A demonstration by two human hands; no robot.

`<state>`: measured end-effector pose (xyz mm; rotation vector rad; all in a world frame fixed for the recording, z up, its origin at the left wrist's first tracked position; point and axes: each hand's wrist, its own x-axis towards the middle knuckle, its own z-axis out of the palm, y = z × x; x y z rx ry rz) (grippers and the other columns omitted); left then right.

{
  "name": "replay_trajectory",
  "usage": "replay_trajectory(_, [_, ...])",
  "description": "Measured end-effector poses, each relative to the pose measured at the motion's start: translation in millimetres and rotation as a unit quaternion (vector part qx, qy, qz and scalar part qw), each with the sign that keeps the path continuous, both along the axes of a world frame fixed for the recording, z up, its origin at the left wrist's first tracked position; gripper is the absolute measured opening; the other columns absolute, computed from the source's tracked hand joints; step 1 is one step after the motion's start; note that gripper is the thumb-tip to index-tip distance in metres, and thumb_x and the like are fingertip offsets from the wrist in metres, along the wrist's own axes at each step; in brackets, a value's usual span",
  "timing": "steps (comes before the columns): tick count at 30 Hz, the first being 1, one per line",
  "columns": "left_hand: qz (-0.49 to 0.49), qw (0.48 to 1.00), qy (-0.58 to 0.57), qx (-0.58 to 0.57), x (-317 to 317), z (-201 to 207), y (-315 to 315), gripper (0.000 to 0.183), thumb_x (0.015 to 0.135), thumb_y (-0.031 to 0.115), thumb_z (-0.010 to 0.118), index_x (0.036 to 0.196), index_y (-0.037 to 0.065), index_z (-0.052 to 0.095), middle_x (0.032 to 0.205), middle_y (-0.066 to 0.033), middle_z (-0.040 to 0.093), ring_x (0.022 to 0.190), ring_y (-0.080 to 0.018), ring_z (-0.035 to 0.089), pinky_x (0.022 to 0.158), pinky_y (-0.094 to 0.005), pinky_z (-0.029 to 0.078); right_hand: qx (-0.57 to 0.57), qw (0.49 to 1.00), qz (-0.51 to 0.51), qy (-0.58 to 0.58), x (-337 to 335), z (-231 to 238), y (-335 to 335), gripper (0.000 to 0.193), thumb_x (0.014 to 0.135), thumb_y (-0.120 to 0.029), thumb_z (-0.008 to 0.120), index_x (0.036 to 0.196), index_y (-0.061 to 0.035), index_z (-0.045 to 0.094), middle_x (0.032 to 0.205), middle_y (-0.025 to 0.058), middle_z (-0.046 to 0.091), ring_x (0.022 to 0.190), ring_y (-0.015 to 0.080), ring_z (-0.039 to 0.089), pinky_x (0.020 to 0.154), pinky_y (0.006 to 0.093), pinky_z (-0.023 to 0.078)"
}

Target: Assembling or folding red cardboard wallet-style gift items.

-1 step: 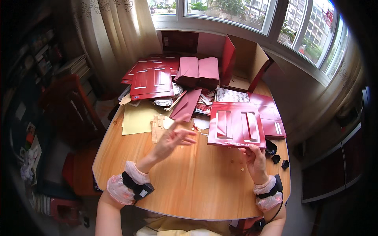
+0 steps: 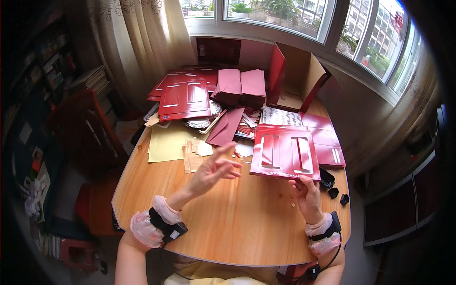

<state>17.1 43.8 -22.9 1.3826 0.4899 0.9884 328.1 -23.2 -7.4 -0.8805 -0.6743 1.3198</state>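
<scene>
My right hand (image 2: 307,194) grips the near edge of a flat red cardboard panel (image 2: 284,152), thumb on top. Two long rectangular cut-out slots run through the panel, which is raised over the right side of the table. My left hand (image 2: 213,170) hovers over the table's middle, fingers spread and nothing in them. Just left of it lie a small tan card piece with a pale square on it (image 2: 193,155) and a yellow sheet (image 2: 166,142). A dark pink envelope (image 2: 227,127) rests beyond that hand.
Red slotted panels (image 2: 185,99) are piled at the back left, beside two stacks of pink envelopes (image 2: 251,83). An open red cardboard box (image 2: 293,92) stands at the back right. Small black pieces (image 2: 333,193) lie near the right edge of the wooden table (image 2: 228,228).
My left hand has shifted very slightly to the right and looks sharper. The red panel stays in my right hand, tilted a little differently.
</scene>
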Motion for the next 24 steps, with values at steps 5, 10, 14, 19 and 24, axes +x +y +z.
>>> replay_trajectory(5, [0.001,0.995,0.081,0.057,23,1,-19,0.053,0.095,0.010,0.061,0.145,0.011,0.041,0.115,-0.0090,0.065,0.103,-0.0140,0.064,0.092,-0.0280,0.052,-0.025,0.998,0.055,0.020,-16,-5,-8,0.017,0.092,-0.010,0.058,0.108,-0.0035,0.058,0.095,0.0082,0.069,0.081,0.0197,0.071,0.065,0.0250,0.059])
replay_trajectory(10, [0.000,1.000,0.006,-0.024,24,-4,-21,0.034,0.094,0.005,0.061,0.127,-0.002,0.057,0.116,-0.0086,0.065,0.104,-0.0129,0.064,0.091,-0.0245,0.052,-0.057,0.994,0.088,0.016,-25,-5,-12,0.017,0.097,-0.016,0.055,0.103,-0.0009,0.059,0.099,0.0120,0.070,0.082,0.0214,0.071,0.067,0.0287,0.059])
replay_trajectory(14, [0.010,0.998,-0.042,-0.047,23,-7,-20,0.028,0.094,0.003,0.061,0.121,-0.004,0.060,0.113,-0.0103,0.066,0.102,-0.0145,0.065,0.091,-0.0255,0.053,-0.015,0.946,0.295,-0.136,-29,5,-22,0.014,0.094,-0.013,0.061,0.090,0.0000,0.064,0.095,0.0121,0.070,0.079,0.0204,0.071,0.065,0.0249,0.056])
replay_trajectory(19, [-0.004,0.999,-0.030,-0.041,24,-12,-20,0.020,0.093,0.001,0.061,0.113,-0.004,0.063,0.110,-0.0099,0.067,0.101,-0.0146,0.066,0.090,-0.0247,0.053,0.365,0.711,0.072,-0.596,-38,16,-36,0.013,0.078,-0.002,0.076,0.080,-0.0037,0.063,0.083,0.0112,0.067,0.060,0.0228,0.060,0.056,0.0285,0.048])
replay_trajectory(24, [-0.056,0.997,0.038,0.036,27,-8,-27,0.018,0.091,-0.002,0.062,0.109,-0.002,0.065,0.107,-0.0067,0.068,0.099,-0.0125,0.065,0.089,-0.0234,0.052,0.369,0.677,0.006,-0.636,-43,22,-19,0.028,0.074,-0.005,0.078,0.097,-0.0047,0.062,0.094,0.0087,0.066,0.086,0.0271,0.057,0.075,0.0358,0.047])
